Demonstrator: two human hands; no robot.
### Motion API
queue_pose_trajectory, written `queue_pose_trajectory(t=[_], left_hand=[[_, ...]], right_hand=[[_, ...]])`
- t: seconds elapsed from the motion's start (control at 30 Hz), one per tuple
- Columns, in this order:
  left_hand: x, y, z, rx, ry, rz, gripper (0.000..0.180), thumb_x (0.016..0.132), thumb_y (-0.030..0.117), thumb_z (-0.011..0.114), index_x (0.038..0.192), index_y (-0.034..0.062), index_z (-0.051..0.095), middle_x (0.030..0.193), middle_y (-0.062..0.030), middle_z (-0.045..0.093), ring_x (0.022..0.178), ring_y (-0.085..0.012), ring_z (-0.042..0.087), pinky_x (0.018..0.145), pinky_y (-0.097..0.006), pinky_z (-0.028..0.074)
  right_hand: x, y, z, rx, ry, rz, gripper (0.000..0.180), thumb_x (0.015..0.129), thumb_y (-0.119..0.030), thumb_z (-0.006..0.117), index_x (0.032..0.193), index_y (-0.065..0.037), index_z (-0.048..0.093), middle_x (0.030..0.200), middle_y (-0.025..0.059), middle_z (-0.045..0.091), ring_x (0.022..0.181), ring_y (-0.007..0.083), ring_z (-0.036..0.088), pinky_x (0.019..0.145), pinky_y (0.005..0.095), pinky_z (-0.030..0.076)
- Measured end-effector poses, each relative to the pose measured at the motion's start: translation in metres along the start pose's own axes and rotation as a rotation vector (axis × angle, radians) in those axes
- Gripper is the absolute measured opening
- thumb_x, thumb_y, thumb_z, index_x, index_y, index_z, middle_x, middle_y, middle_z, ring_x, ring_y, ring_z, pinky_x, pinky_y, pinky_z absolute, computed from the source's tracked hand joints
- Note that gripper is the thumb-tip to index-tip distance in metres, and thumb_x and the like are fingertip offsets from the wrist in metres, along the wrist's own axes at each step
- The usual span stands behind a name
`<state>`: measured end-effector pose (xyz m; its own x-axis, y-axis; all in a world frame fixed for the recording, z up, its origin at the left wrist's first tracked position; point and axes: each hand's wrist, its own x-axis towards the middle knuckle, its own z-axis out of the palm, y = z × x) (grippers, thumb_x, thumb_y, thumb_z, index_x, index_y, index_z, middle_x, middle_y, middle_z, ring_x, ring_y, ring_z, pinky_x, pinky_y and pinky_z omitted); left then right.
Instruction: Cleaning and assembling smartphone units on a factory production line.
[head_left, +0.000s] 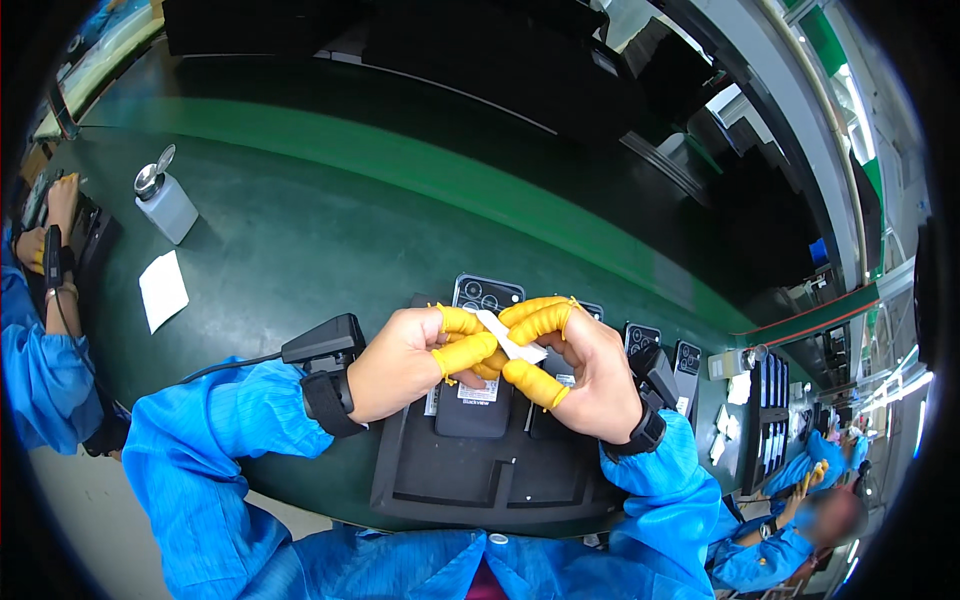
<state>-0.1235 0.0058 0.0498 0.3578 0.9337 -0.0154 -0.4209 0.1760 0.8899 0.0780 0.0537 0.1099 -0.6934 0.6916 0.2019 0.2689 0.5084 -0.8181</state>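
Observation:
Both my hands wear yellow finger cots and meet above a black foam tray (430, 470). A small folded white wipe (512, 342) is pinched between them. My left hand (410, 360) grips its left side, and my right hand (575, 365) closes on its right side. Under the hands, a dark smartphone (470, 418) lies back up on the tray, partly covered by my fingers. A second phone (550, 425) beside it is mostly hidden by my right hand. Their camera blocks show beyond my fingers.
More phones (686, 372) lie to the right. At the left stand a white pump bottle (172, 208) with its lid up and a white paper sheet (163, 290). Co-workers in blue sit at the left (40, 350) and right (765, 550). A black rack (768, 415) stands at the right.

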Motion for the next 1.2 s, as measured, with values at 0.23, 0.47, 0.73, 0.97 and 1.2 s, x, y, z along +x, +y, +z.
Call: queue_pose_trajectory(t=[0.23, 0.47, 0.73, 0.97, 1.2], left_hand=[[0.0, -0.002, -0.001, -0.019, -0.01, 0.065, 0.03, 0.095, 0.015, 0.06, 0.119, -0.0031, 0.06, 0.104, -0.0091, 0.067, 0.091, -0.0145, 0.066, 0.081, -0.028, 0.054], [-0.001, 0.0, -0.001, 0.008, -0.037, -0.085, 0.022, 0.093, 0.014, 0.06, 0.109, -0.0012, 0.062, 0.096, -0.0112, 0.069, 0.082, -0.0153, 0.068, 0.07, -0.025, 0.055], [-0.004, 0.009, -0.007, 0.042, -0.155, -0.154, 0.026, 0.092, 0.015, 0.057, 0.111, -0.004, 0.059, 0.097, -0.0139, 0.068, 0.085, -0.0193, 0.067, 0.075, -0.029, 0.054], [0.004, 0.006, -0.002, -0.001, -0.103, 0.18, 0.05, 0.088, 0.007, 0.058, 0.134, -0.0074, 0.045, 0.123, -0.0159, 0.059, 0.109, -0.0203, 0.061, 0.095, -0.032, 0.048], [-0.001, 0.008, 0.002, 0.108, 0.004, -0.094, 0.03, 0.092, 0.012, 0.065, 0.118, -0.0028, 0.06, 0.097, -0.0071, 0.068, 0.084, -0.0092, 0.065, 0.071, -0.023, 0.051]], right_hand=[[0.002, -0.002, -0.006, -0.076, 0.007, 0.009, 0.011, 0.082, -0.002, 0.071, 0.093, 0.0, 0.068, 0.109, 0.014, 0.067, 0.097, 0.0263, 0.066, 0.085, 0.0347, 0.053], [0.005, -0.005, -0.018, 0.175, 0.158, 0.231, 0.01, 0.091, -0.005, 0.064, 0.099, 0.001, 0.066, 0.105, 0.0117, 0.068, 0.094, 0.0165, 0.065, 0.084, 0.0285, 0.052], [0.01, -0.003, -0.034, 0.509, 0.074, 0.386, 0.016, 0.097, -0.01, 0.055, 0.107, 0.001, 0.062, 0.116, 0.0134, 0.066, 0.1, 0.0191, 0.065, 0.088, 0.0301, 0.051], [0.011, -0.003, -0.03, 0.446, -0.089, 0.286, 0.02, 0.1, -0.014, 0.054, 0.11, 0.0, 0.062, 0.112, 0.0094, 0.066, 0.1, 0.0148, 0.062, 0.087, 0.0289, 0.05], [0.016, -0.013, -0.019, 0.225, -0.043, 0.269, 0.021, 0.098, -0.012, 0.058, 0.113, 0.002, 0.061, 0.104, 0.006, 0.064, 0.096, 0.0124, 0.061, 0.084, 0.0265, 0.05]])
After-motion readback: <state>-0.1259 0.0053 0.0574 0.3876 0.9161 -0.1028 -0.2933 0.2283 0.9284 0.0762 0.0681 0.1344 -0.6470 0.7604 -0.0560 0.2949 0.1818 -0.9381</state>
